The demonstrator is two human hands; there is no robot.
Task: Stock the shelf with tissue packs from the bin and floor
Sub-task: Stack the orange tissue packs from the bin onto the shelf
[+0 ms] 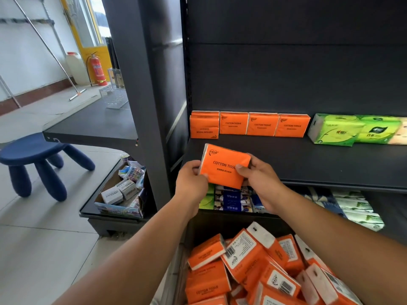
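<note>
Forearms, both bare, stretch forward from the lower edge and meet at the front lip of the shelf (pixel 330 164). The left hand (pixel 192 176) curls round the lower left corner of an orange pack (pixel 224 166), thumb on its face. The right hand (pixel 258 180) pinches the pack's right edge, thumb on the printed front and fingers (pixel 250 164) wrapped behind. The pack is tilted, its face toward the camera, and is held in the air at the shelf's front edge.

At the back of the shelf 4 shelved packs (pixel 248 124) stand in a row, the leftmost upside down, with green packs (pixel 343 130) to their right. Under the arms, the bin (pixel 184 267) is heaped with loose packs (pixel 246 260) lying at all angles. The lower shelf (pixel 385 203) holds blue packs (pixel 233 199) and pale green ones.
</note>
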